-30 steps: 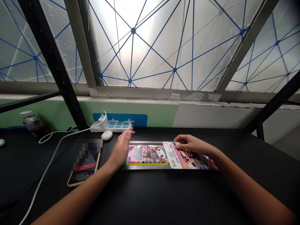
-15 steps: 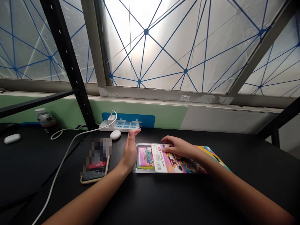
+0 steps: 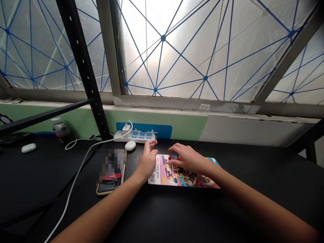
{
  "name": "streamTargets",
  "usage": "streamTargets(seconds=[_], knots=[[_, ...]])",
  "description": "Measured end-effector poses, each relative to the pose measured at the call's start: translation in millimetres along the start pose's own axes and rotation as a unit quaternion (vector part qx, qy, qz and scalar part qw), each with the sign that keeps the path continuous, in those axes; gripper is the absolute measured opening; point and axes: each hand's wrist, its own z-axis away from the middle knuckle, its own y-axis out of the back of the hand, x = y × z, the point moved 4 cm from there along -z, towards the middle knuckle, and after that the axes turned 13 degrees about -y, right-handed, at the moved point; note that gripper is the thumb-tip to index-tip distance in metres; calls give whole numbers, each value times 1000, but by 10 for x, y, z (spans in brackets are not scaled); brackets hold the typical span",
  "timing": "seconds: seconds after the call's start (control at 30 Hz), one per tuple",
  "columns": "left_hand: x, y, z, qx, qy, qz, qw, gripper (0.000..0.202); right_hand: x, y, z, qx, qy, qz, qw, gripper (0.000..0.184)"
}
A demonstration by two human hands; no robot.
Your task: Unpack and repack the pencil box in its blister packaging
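Note:
A colourful pencil box package (image 3: 182,180) lies flat on the black table, its printed card facing up. A white strip reading "PENCIL BOX" runs along its left end. At that end stands my left hand (image 3: 148,162), palm side against or very near the edge, fingers stretched out. My right hand (image 3: 188,159) is over the package's upper middle with fingers spread and slightly bent. Whether those fingertips press on the card or hover just above it, I cannot tell. Part of the card is hidden under the right hand and forearm.
Left of my left hand lies a phone (image 3: 112,180), partly blurred. Behind it are a white earbud case (image 3: 130,145) and a power strip (image 3: 135,135) with a plugged charger. A white cable (image 3: 73,182) crosses the left side. A bottle (image 3: 62,131) stands near a black metal post (image 3: 84,64).
The clear tray with pink contents, which stuck out at the package's left end, is now out of sight under the printed card. The right hand sits closer to the left hand.

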Motion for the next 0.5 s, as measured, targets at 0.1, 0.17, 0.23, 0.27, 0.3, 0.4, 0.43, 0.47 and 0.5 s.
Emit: streamTargets(seconds=[0.1,0.17,0.23,0.27,0.3,0.4,0.43,0.47,0.5], knots=[[-32,15,22,-8,27,-5,1000,57,549,98,239,24,-40,-25,999,45],[-67,13,44,-18,61,1,998,68,912,116,377,35,-75,-80,993,45],[-105,6,58,-18,95,16,995,74,1187,94,471,42,-116,-133,983,45],[-120,2,58,-12,103,25,994,75,1271,71,498,41,-131,-155,978,45],[-132,-3,54,-5,105,33,994,76,1317,44,513,39,-140,-173,974,44],[-157,-14,20,22,87,49,995,76,1296,-25,505,35,-145,-202,968,41],[-165,-16,10,32,82,53,995,74,1266,-36,497,38,-144,-206,967,39],[-174,-15,3,43,82,56,994,70,1239,-41,492,42,-144,-207,967,38],[-184,-15,-1,52,87,59,993,63,1216,-41,491,46,-142,-205,967,38]])
